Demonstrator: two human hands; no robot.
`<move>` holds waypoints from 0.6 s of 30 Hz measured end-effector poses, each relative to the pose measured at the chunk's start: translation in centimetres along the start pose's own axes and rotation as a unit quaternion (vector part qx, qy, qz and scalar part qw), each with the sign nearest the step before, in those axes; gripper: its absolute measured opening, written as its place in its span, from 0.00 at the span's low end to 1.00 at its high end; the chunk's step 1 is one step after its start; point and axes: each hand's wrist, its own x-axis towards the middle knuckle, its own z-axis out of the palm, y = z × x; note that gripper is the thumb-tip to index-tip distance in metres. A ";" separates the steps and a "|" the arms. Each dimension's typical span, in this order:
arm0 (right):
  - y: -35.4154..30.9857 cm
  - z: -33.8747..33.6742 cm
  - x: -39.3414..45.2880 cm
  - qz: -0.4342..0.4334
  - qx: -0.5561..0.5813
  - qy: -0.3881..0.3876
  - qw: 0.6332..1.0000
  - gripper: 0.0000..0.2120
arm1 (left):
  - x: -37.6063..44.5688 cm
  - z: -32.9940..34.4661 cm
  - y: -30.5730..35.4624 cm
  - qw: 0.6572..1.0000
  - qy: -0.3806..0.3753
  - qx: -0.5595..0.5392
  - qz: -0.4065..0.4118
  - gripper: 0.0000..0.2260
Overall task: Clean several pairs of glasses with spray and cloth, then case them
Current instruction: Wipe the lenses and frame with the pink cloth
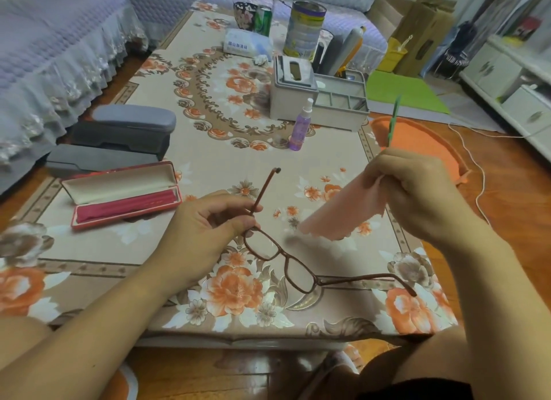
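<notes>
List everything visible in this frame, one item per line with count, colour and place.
glasses: 1, brown frame, held above near table edge
cloth: 1, pink, hanging from right hand
open case: 1, red, cream lid lining, table left
closed cases: 3, grey and black, stacked at table's left edge
spray bottle: 1, purple, table centre
tissue box: 1, grey, behind spray bottle
organiser tray: 1, grey, right of tissue box
tin can: 1, pale, far end
table: 1, floral cover
left hand: pinches glasses temple
right hand: grips cloth
</notes>
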 end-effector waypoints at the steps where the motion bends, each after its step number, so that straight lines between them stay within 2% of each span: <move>1: -0.2 -0.2 -0.1 0.016 0.016 -0.023 0.999 0.16 | 0.0 0.0 0.0 1.000 -0.001 0.001 0.001 0.12; 3: -0.5 -0.5 -0.3 0.038 0.063 -0.052 0.996 0.18 | 0.0 0.0 -0.2 1.000 -0.003 0.006 0.004 0.12; 5: -0.8 -0.5 -0.3 0.060 0.101 -0.039 0.992 0.19 | 0.1 -0.1 -0.3 1.000 0.000 0.002 0.004 0.12; 6: -0.8 -0.3 -0.3 0.073 0.095 -0.031 0.992 0.17 | 0.1 0.0 -0.3 1.000 0.001 -0.004 0.002 0.12; 8: -0.7 0.2 -0.2 0.090 0.052 -0.028 0.994 0.05 | 0.0 0.1 -0.2 1.000 0.000 -0.017 -0.002 0.12; 9: -0.9 0.5 -0.2 0.103 0.042 -0.036 0.993 0.04 | -0.1 0.3 -0.1 1.000 0.001 -0.024 -0.006 0.12; 11: -1.3 1.0 -0.2 0.151 0.090 -0.042 0.984 0.21 | -0.3 0.5 0.1 0.999 0.006 -0.038 -0.009 0.11; 13: -2.4 1.3 0.0 0.230 0.193 -0.023 0.954 0.30 | -0.4 0.7 0.3 0.999 0.000 -0.050 -0.001 0.08; 14: -3.0 1.6 0.1 0.265 0.238 -0.028 0.934 0.28 | -0.5 0.8 0.3 0.998 -0.005 -0.056 0.003 0.08; 16: -4.2 2.3 0.3 0.299 0.296 -0.078 0.904 0.17 | -0.6 0.8 0.3 0.998 -0.020 -0.055 0.011 0.09; 18: -5.5 3.2 0.2 0.302 0.395 -0.132 0.858 0.16 | -0.5 0.8 0.1 0.998 -0.036 -0.026 0.033 0.09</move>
